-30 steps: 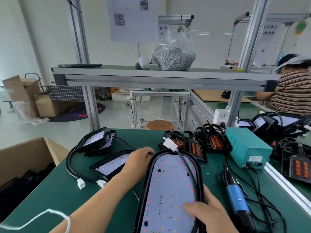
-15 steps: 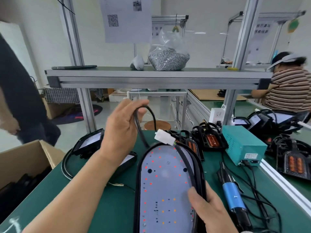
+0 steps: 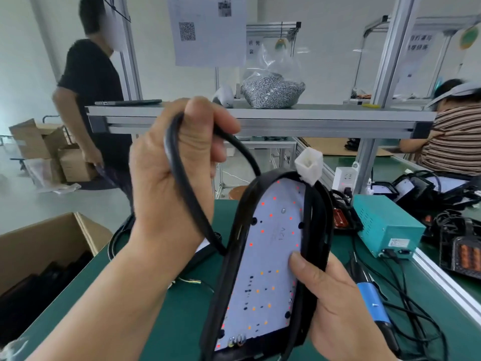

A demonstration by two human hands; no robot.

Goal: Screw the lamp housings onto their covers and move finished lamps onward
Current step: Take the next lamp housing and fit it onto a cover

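Box (image 3: 52, 243), cardboard, flaps open, sits low and well left of the left hand; its dark contents cannot be made out. A person in a black shirt (image 3: 91, 87) stands behind it, beyond the table (image 3: 179, 332). Left hand (image 3: 177, 183) is raised above the table, with its fingers curled round a loop of the black cable (image 3: 194, 204). The cable runs down across the palm, then under the lamp's left rim. Behind this hand a grey shelf (image 3: 312, 118) carries a clear bag of screws (image 3: 272, 92). The lamp (image 3: 270, 256) is held off the table between the hands, tilted with its top end away, white LED board facing the camera, red and orange dots lit. The cable also runs up the board's right side, and a white connector (image 3: 309, 165) stands at the lamp's top end. Right hand (image 3: 338, 308) clamps the lamp's right rim low down: thumb flat on the board, fingers wrapped behind. The hands are apart, the left higher than the right. Just right of the right hand a blue screwdriver (image 3: 372, 306) lies on the table among black cords. Beyond it stands a teal unit (image 3: 385, 225). Further right lie more lamps (image 3: 466, 254), and a person in a striped shirt (image 3: 453, 142) sits at the far edge.
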